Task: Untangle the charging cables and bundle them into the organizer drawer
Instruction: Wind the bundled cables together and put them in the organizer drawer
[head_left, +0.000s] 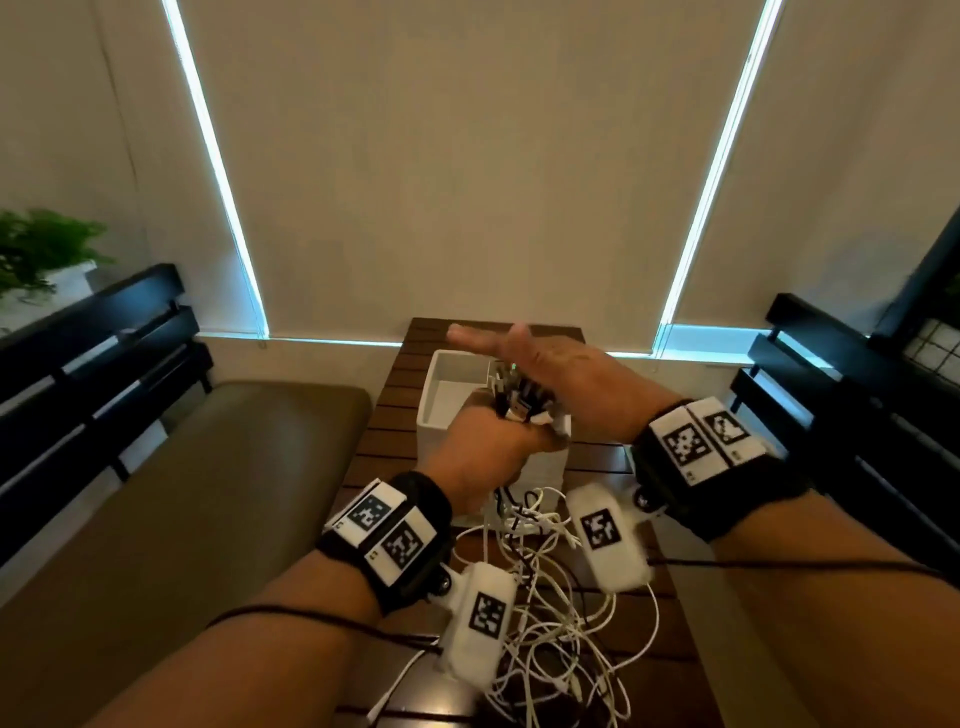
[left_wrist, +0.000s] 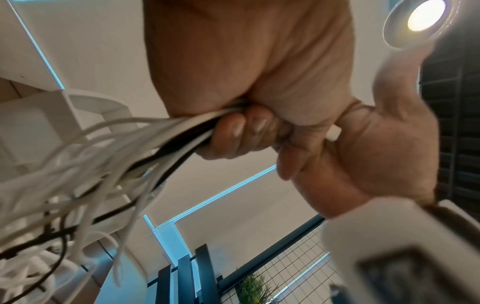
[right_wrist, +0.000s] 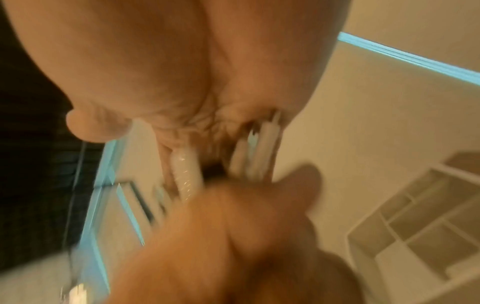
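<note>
My left hand (head_left: 480, 444) grips a bunch of white and black charging cables (head_left: 519, 397) in a fist, plug ends sticking up, above the white organizer drawer (head_left: 441, 387). In the left wrist view the fingers (left_wrist: 241, 131) curl tight round the cable bunch (left_wrist: 161, 139). My right hand (head_left: 524, 356) lies flat, fingers straight, on top of the plug ends. The right wrist view is blurred and shows its palm (right_wrist: 182, 72) against the plugs (right_wrist: 187, 170). The loose cable lengths (head_left: 550, 613) hang down in a tangle on the wooden table (head_left: 389, 415).
The drawer stands at the middle of the narrow slatted table. An olive bench cushion (head_left: 208, 493) lies to the left, with dark slatted backrests (head_left: 93, 338) on both sides. A plant (head_left: 36, 249) stands at far left. Window blinds (head_left: 467, 156) hang behind.
</note>
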